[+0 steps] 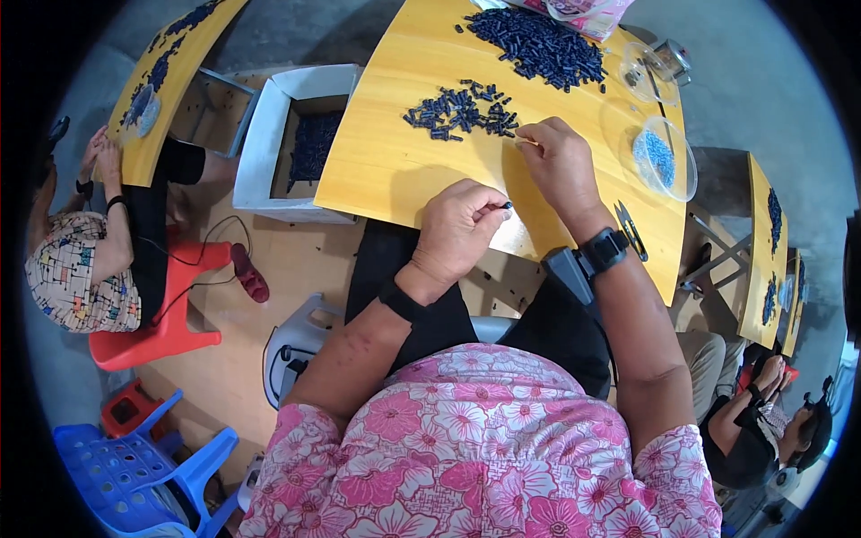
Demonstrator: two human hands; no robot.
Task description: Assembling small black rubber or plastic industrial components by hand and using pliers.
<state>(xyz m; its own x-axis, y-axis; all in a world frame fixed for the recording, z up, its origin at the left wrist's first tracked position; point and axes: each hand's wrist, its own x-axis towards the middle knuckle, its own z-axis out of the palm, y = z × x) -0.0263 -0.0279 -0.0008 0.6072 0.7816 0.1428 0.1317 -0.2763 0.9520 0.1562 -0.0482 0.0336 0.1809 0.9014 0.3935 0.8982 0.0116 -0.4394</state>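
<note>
My left hand [459,231] is closed in a pinch above the table's near edge. A small dark plastic piece [507,205] pokes out between its thumb and forefinger. Farther forward, my right hand [560,169] has thumb and forefinger pressed together at the right end of a small spread of dark blue-black tubular pieces [462,111]. What those fingertips hold, if anything, is too small to make out. Behind lies a bigger heap of the same kind of pieces [543,49]. A clear round tub [691,170] with tiny light-blue parts [657,158] stands to the right.
Small thread snips [630,231] lie on the yellow table [386,170] beside my right wrist. Another clear tub [635,76] and a metal can [673,61] sit at the far right. A white box [260,166] of dark pieces stands left. People work at tables on both sides.
</note>
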